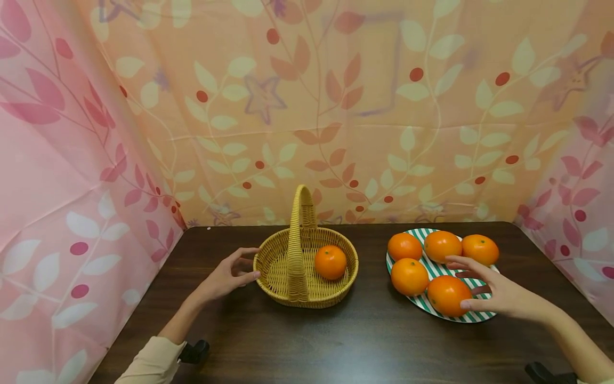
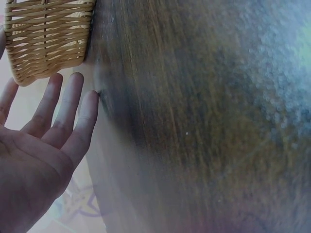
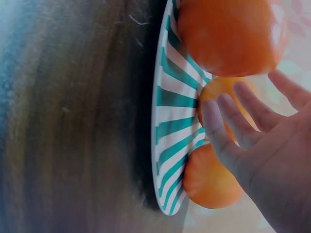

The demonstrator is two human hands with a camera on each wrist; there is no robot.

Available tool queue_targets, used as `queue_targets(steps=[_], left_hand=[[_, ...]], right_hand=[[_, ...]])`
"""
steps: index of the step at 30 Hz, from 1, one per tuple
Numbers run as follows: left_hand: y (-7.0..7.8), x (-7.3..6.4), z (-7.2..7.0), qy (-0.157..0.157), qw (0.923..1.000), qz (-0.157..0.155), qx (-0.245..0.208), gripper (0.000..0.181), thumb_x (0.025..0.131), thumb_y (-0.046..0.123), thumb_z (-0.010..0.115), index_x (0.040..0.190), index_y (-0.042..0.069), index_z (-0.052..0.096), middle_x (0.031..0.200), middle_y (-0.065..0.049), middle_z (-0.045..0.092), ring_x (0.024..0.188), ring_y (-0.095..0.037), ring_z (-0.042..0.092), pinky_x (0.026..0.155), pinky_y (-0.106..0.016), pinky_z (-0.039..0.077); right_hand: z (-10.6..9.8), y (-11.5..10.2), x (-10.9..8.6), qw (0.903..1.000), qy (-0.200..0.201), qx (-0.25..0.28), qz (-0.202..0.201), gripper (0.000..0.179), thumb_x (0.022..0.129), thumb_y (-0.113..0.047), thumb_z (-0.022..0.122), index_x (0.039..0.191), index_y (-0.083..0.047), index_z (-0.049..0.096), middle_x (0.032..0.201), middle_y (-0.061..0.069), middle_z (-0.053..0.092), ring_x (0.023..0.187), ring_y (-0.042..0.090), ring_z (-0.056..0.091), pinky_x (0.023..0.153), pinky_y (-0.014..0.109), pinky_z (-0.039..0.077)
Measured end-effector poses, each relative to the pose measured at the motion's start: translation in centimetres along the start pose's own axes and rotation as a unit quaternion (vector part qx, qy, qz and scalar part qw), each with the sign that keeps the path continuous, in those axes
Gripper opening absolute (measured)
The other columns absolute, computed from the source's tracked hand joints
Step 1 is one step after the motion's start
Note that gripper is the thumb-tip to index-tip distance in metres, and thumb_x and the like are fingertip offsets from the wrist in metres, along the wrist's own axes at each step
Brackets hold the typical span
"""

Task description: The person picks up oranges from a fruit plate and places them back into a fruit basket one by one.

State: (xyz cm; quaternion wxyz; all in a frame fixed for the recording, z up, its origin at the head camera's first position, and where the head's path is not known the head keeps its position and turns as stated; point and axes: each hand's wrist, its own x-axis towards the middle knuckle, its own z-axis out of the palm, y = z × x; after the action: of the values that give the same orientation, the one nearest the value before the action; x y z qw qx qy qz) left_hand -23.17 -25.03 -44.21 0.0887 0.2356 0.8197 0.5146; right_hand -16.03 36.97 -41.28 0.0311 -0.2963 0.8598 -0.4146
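A yellow wicker basket (image 1: pixel 297 298) with a tall arched handle stands mid-table, one orange (image 1: pixel 330 262) inside at its right. My left hand (image 1: pixel 230 277) is at the basket's left rim, fingers relaxed; the left wrist view has its spread fingers (image 2: pixel 68 109) right by the woven wall. On the right, a green-and-white striped plate (image 1: pixel 422 305) carries several oranges. Over its right side my right hand (image 1: pixel 503 293) reaches in, fingers and thumb apart beside the front orange (image 1: pixel 449 296). In the right wrist view that hand (image 3: pixel 277 145) holds nothing, its fingertips near the oranges.
The dark wooden table (image 1: pixel 336 341) runs back to a leaf-patterned curtain (image 1: pixel 364 106), with pink curtain panels at both sides. A black strap piece shows at each wrist. Dark tabletop lies between basket and plate.
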Motion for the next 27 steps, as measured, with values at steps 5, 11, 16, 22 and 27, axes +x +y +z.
queue_targets(steps=[5,11,16,22,27], left_hand=[[0.0,0.0,0.0,0.001,1.0000,-0.001,0.001,0.058,0.099,0.013,0.069,0.150,0.003,0.042,0.124,-0.031,0.059,0.099,-0.045,0.067,0.075,-0.052,0.055],[-0.1,0.0,0.0,-0.001,1.0000,-0.003,0.003,0.059,0.100,0.014,0.069,0.151,0.003,0.041,0.126,-0.031,0.058,0.100,-0.043,0.068,0.076,-0.051,0.055],[0.0,0.0,0.0,0.000,1.0000,0.001,0.005,0.059,0.099,0.014,0.069,0.150,0.002,0.041,0.125,-0.031,0.059,0.099,-0.044,0.068,0.075,-0.048,0.055],[0.0,0.0,0.0,0.002,1.0000,0.000,0.006,0.059,0.099,0.014,0.070,0.150,0.003,0.042,0.124,-0.031,0.059,0.098,-0.044,0.068,0.075,-0.049,0.056],[0.1,0.1,0.1,0.002,1.0000,-0.005,0.006,0.058,0.099,0.015,0.070,0.150,0.004,0.043,0.124,-0.030,0.059,0.099,-0.042,0.068,0.076,-0.049,0.056]], right_hand=[[0.5,0.3,0.0,0.9999,-0.008,0.001,0.011,0.076,0.087,0.000,0.074,0.153,-0.005,0.038,0.140,0.023,0.050,0.121,0.009,0.052,0.077,0.036,0.054],[0.8,0.7,-0.2,0.9996,-0.014,0.018,0.016,0.063,0.088,0.000,0.077,0.144,-0.004,0.048,0.131,0.008,0.058,0.114,0.008,0.055,0.079,0.033,0.054],[0.7,0.6,-0.2,0.9996,-0.019,0.022,0.002,0.057,0.088,0.002,0.077,0.139,-0.006,0.053,0.125,0.002,0.061,0.108,0.012,0.059,0.079,0.031,0.055],[0.1,0.5,-0.1,0.9997,-0.011,0.017,0.014,0.055,0.087,0.000,0.078,0.137,-0.012,0.056,0.122,0.001,0.062,0.105,0.014,0.061,0.079,0.032,0.055],[-0.6,0.7,0.3,0.9997,-0.007,0.019,-0.016,0.056,0.086,0.006,0.077,0.136,-0.007,0.056,0.122,0.004,0.063,0.102,0.016,0.063,0.079,0.033,0.055]])
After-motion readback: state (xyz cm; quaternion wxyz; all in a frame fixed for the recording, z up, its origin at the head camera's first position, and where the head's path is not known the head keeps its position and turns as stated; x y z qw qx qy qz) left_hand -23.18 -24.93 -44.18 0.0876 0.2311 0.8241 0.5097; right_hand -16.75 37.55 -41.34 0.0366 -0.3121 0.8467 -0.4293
